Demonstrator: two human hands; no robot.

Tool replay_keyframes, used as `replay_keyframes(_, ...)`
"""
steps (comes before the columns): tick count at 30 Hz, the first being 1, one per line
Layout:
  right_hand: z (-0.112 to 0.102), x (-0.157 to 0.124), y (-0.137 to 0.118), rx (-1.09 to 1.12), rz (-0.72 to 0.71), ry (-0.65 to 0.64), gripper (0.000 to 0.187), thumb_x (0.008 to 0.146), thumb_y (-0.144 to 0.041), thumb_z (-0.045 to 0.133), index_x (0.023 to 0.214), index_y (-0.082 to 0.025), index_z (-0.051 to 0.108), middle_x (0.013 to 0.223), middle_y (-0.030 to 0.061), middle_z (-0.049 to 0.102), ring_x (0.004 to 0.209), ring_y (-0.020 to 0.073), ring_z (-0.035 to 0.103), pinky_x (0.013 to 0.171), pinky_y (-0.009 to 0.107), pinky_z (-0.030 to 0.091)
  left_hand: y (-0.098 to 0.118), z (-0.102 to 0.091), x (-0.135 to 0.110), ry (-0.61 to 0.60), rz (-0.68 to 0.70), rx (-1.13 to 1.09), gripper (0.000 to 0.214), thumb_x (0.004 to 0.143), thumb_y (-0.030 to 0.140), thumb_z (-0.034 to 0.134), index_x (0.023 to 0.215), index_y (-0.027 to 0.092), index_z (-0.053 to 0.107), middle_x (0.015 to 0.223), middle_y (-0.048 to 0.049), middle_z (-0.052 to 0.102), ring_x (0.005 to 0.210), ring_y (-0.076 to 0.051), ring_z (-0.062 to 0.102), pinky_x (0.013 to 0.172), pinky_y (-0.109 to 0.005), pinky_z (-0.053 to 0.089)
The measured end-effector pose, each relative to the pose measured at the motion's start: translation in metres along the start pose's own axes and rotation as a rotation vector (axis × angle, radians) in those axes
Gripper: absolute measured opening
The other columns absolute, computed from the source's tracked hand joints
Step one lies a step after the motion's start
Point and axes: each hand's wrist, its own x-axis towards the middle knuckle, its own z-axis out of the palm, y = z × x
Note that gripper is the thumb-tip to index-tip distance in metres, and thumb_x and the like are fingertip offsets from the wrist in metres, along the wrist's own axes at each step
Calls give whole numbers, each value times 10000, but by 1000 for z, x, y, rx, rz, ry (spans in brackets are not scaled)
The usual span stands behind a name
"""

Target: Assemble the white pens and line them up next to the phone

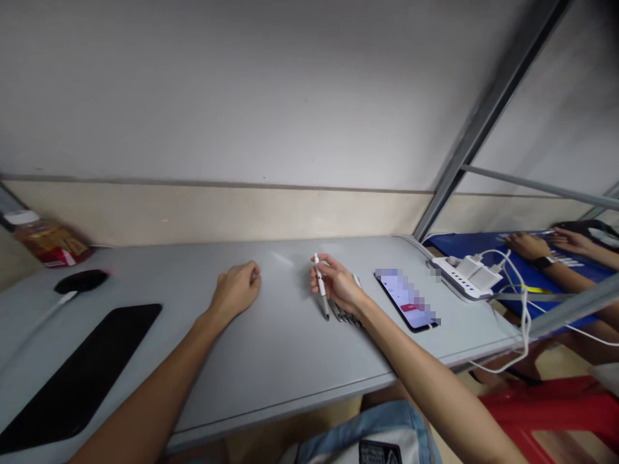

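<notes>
My right hand (338,283) pinches a slim white pen (320,283) left of the phone (407,300); my left hand (236,290) rests loosely curled on the smooth grey table (280,348).

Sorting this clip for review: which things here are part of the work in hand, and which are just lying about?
In hand:
- right hand holding a white pen
- row of pens on the table under that hand
- left hand, closed, resting on the table

Lying about:
- phone, screen lit
- power strip with chargers
- black mat
- black mouse
- bottle
- another person's hands at the blue table
</notes>
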Motion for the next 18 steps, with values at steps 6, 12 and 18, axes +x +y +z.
replay_keyframes(6,-8,16,-6,-892,-97,106,251,801,-362,616,964,-178,666,1005,62,603,895,178,540,814,317,403,1,-3,0,-1,9,-5,124,836,245,428,867,213,543,814,-25,640,791,-196,583,675,-300,348)
replay_keyframes(12,-18,26,-11,-1454,16,82,272,827,-422,595,1007,-270,731,1192,78,561,1145,281,419,932,430,275,2,-2,1,4,-20,-8,119,847,235,436,863,200,548,881,-52,649,891,-215,576,711,-315,351)
replay_keyframes(18,-24,28,-4,-1575,-6,52,305,845,-418,588,1101,-297,699,1257,87,507,1161,280,385,927,428,254,2,-2,0,36,-9,-17,123,855,226,426,876,199,544,922,-59,639,941,-225,556,724,-318,340)
